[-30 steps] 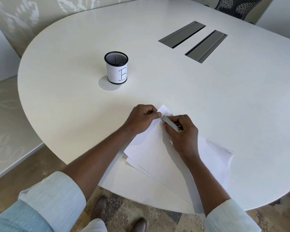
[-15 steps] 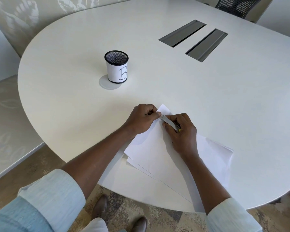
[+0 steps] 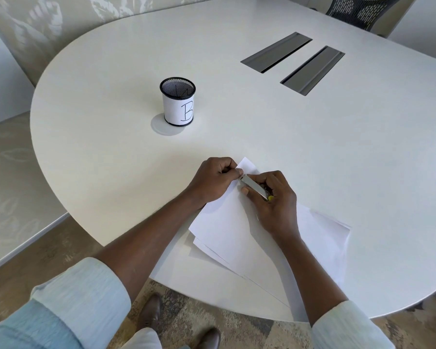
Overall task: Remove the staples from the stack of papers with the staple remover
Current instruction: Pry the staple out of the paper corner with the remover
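Note:
A stack of white papers (image 3: 227,238) lies slanted on the near part of the white table (image 3: 111,159), its lower corner past the table's edge. My left hand (image 3: 213,181) has its fingers curled and pinches the stack's far corner. My right hand (image 3: 275,202) grips a slim metal staple remover (image 3: 253,188) with a yellow end. The tool's tip sits at that corner, right beside my left fingertips. The staple itself is too small to see.
A black mesh pen cup (image 3: 178,102) with a white label marked B stands at the middle left of the table. Two grey cable slots (image 3: 293,61) lie at the far right. A mesh office chair (image 3: 358,8) is behind the table. My shoes show below the table's edge.
Both hands stay at the paper's corner. The staple remover's tip has moved slightly nearer my left fingertips.

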